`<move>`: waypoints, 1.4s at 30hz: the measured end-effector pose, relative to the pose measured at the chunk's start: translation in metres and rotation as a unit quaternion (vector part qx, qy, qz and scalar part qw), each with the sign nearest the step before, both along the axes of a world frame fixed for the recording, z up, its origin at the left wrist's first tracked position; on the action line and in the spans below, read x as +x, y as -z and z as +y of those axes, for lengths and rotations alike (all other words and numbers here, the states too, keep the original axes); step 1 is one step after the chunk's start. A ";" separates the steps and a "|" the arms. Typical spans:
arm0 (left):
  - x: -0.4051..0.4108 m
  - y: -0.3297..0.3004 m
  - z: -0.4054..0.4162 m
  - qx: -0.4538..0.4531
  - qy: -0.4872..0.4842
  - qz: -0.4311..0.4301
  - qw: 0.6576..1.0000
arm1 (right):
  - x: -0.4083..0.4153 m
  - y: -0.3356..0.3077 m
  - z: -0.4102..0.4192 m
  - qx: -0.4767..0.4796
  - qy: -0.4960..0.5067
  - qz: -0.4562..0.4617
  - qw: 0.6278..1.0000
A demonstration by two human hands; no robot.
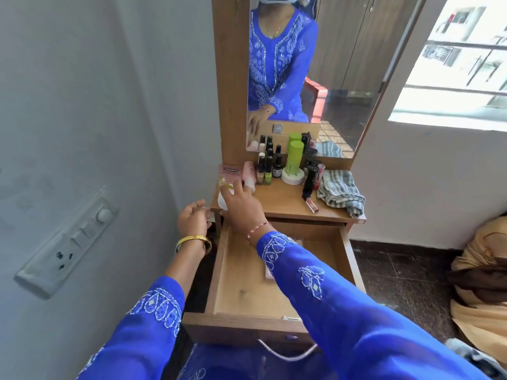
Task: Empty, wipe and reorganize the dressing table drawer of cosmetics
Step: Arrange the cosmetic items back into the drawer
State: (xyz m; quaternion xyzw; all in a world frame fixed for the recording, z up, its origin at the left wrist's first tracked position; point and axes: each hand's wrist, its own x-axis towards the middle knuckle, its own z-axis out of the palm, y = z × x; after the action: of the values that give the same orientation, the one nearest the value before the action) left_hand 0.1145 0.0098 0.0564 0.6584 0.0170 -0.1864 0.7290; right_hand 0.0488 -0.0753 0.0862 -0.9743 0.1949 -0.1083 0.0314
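Wooden drawer (241,286) stood pulled out, almost bare. On the tabletop (282,204), bottles (264,171) crowded near a striped cloth (340,192). Right hand (241,205) gripped a white item (221,200) at the left edge; left hand (192,219) hovered beside it, fingers loosely curled, holding nothing visible.

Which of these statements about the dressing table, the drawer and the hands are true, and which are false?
1. The drawer is pulled open. True.
2. The striped cloth lies inside the drawer. False: it lies on the tabletop, at the right.
3. The right hand reaches to the tabletop's left end. True.
4. The green bottle lies on its side. False: it stands upright.
5. The left hand holds the cloth. False: it is beside the table's left corner.
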 end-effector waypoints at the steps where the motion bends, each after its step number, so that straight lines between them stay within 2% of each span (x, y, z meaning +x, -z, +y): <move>1: 0.001 0.000 0.001 0.004 0.001 0.002 1.000 | 0.000 0.001 0.000 0.001 0.002 0.003 1.000; 10: -0.008 0.003 0.003 -0.005 0.024 0.028 0.999 | 0.005 0.013 -0.004 -0.066 0.023 -0.020 0.997; 19: -0.012 0.002 0.002 -0.011 0.069 0.042 0.997 | -0.013 0.023 -0.005 -0.098 -0.021 -0.088 0.991; 31: -0.030 -0.009 0.007 -0.061 0.129 0.056 0.988 | -0.065 0.036 0.007 -0.146 -0.099 -0.198 0.964; 35: -0.047 -0.014 0.007 -0.077 0.125 0.050 0.988 | -0.081 0.043 0.015 -0.114 -0.131 -0.190 0.966; 39: -0.055 -0.010 0.014 -0.084 0.111 0.046 0.989 | -0.095 0.039 0.020 -0.009 -0.151 -0.179 0.972; 42: -0.053 -0.007 0.022 -0.056 0.165 -0.013 0.985 | -0.109 0.031 0.017 -0.028 -0.145 -0.218 0.965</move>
State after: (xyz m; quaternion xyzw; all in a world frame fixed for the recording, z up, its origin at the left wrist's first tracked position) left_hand 0.0612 0.0314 0.0634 0.6124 -0.1123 -0.2964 0.7243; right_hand -0.0606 -0.0587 0.0552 -0.9454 0.0371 -0.3178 0.0613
